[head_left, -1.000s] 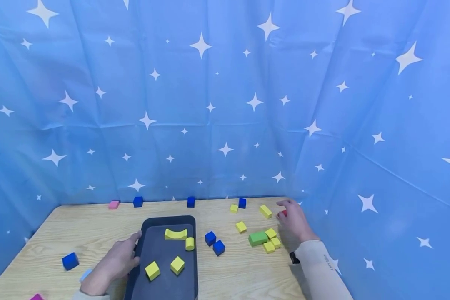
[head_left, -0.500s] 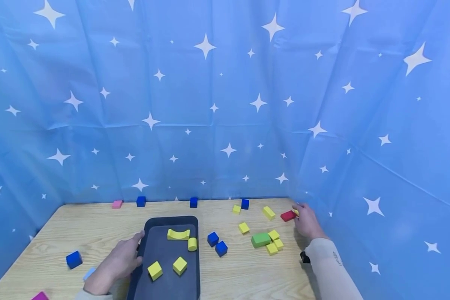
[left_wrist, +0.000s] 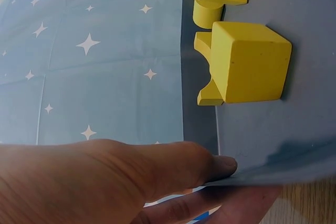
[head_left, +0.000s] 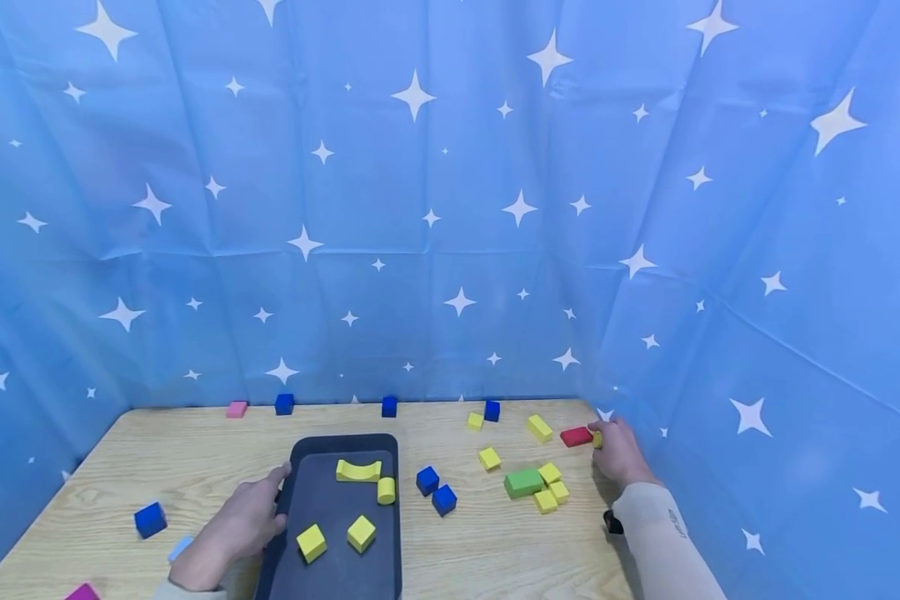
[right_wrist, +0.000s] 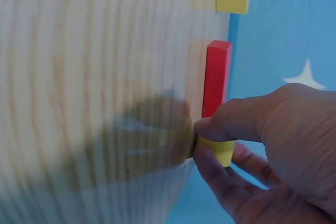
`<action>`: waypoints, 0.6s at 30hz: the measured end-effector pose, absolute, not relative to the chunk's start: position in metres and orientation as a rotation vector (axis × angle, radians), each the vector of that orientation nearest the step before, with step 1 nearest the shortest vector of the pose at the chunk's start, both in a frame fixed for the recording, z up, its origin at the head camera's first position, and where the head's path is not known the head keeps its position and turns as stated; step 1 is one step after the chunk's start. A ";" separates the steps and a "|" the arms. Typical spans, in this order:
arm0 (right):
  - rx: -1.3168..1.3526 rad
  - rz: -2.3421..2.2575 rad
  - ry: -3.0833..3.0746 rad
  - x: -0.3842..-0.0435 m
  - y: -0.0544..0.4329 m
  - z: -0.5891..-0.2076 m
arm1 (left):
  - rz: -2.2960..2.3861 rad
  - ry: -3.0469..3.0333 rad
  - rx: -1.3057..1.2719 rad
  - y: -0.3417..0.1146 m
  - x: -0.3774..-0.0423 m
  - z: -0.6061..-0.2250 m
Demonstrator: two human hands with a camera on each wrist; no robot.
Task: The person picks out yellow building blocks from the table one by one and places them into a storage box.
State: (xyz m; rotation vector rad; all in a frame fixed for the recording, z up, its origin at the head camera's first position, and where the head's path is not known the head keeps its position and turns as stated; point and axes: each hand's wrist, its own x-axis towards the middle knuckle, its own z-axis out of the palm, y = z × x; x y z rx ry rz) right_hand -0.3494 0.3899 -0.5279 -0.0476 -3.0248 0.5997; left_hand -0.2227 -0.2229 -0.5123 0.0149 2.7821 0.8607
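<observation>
My left hand (head_left: 243,514) grips the left rim of a dark grey tray (head_left: 337,575), its thumb over the edge and its fingers outside, as the left wrist view shows. In the tray lie a yellow arch block (head_left: 358,472), a yellow cylinder (head_left: 386,491) and two yellow cubes (head_left: 361,533). At the far right of the table my right hand (head_left: 621,454) pinches a yellow block (right_wrist: 219,151) between thumb and fingers. A flat red block (head_left: 576,437) lies right beside that block. Part of the yellow block is hidden by the fingers.
Left of the right hand lie a green block (head_left: 523,483) and several yellow blocks (head_left: 540,428). Two blue cubes (head_left: 444,500) stand just right of the tray. More blue cubes (head_left: 150,520) and a pink block (head_left: 236,409) are spread around. A blue starry curtain (head_left: 420,333) borders the table.
My right hand has moved right, off the red block, and taken hold of the yellow block beside it. The left hand stays on the tray; the head view has shifted slightly.
</observation>
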 end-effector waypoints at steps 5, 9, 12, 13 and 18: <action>-0.076 0.637 -3.035 -0.346 0.389 -0.529 | 0.834 2.799 0.024 -0.223 -0.223 -0.512; -0.123 0.666 -3.025 -0.344 0.388 -0.531 | 0.837 2.798 0.026 -0.223 -0.222 -0.513; -0.161 0.685 -3.020 -0.341 0.387 -0.532 | 0.825 2.798 0.028 -0.223 -0.222 -0.513; -0.169 0.693 -3.017 -0.339 0.387 -0.532 | 0.822 2.797 0.028 -0.223 -0.222 -0.513; -0.179 0.715 -2.991 -0.330 0.384 -0.531 | 0.791 2.804 0.031 -0.224 -0.224 -0.514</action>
